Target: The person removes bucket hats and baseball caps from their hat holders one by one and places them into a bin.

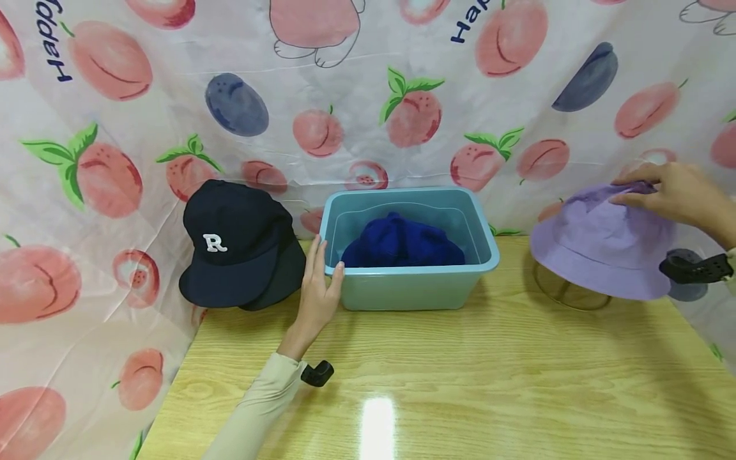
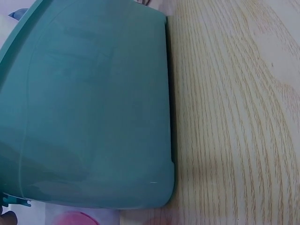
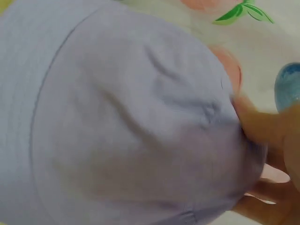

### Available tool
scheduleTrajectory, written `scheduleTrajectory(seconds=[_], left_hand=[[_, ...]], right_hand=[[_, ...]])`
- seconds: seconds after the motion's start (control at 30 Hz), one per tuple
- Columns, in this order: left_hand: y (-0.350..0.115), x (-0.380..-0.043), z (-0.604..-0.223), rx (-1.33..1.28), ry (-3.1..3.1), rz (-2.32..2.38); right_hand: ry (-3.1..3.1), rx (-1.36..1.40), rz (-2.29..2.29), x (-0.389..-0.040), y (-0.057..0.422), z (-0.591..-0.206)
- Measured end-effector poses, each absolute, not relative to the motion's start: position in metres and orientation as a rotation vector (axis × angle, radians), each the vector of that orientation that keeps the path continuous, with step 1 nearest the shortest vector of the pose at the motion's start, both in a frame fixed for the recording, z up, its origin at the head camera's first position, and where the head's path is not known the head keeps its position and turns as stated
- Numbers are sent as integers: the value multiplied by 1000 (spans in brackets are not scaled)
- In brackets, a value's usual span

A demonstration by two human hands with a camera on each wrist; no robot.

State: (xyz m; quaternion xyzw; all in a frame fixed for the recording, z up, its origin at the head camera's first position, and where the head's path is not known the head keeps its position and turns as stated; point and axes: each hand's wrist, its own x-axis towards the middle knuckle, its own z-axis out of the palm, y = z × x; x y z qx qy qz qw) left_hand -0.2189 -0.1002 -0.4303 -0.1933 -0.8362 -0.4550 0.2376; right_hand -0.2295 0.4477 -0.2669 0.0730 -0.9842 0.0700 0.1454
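Observation:
At the right of the head view, my right hand [image 1: 678, 195] pinches the crown of a purple bucket hat [image 1: 604, 243] between thumb and fingers. The hat tilts over a round wire stand [image 1: 566, 291], whose base shows below the brim. In the right wrist view the hat's crown [image 3: 140, 117] bunches up under the fingers [image 3: 262, 124]. My left hand [image 1: 319, 291] touches the left front corner of a teal bin [image 1: 402, 291], its fingers straight along the rim. Inside the bin lies a dark blue cap [image 1: 402, 243]. The bin's side wall [image 2: 93, 103] fills much of the left wrist view.
To the left of the bin, a black cap [image 1: 241, 246] with a white R sits beside my left hand, its support hidden. A peach-print cloth [image 1: 356, 83] hangs behind and to the left of the wooden table [image 1: 448, 383].

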Motion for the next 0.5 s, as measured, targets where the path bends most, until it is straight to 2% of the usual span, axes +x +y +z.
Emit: scheduleTrajectory(seconds=[0.23, 0.5], left_hand=[[-100, -219, -432, -527, -2291, -1266], [-101, -219, -431, -532, -2275, -1254]], right_hand=[[-2681, 339, 166, -232, 445, -267], [-3015, 245, 168, -218, 451, -262]])
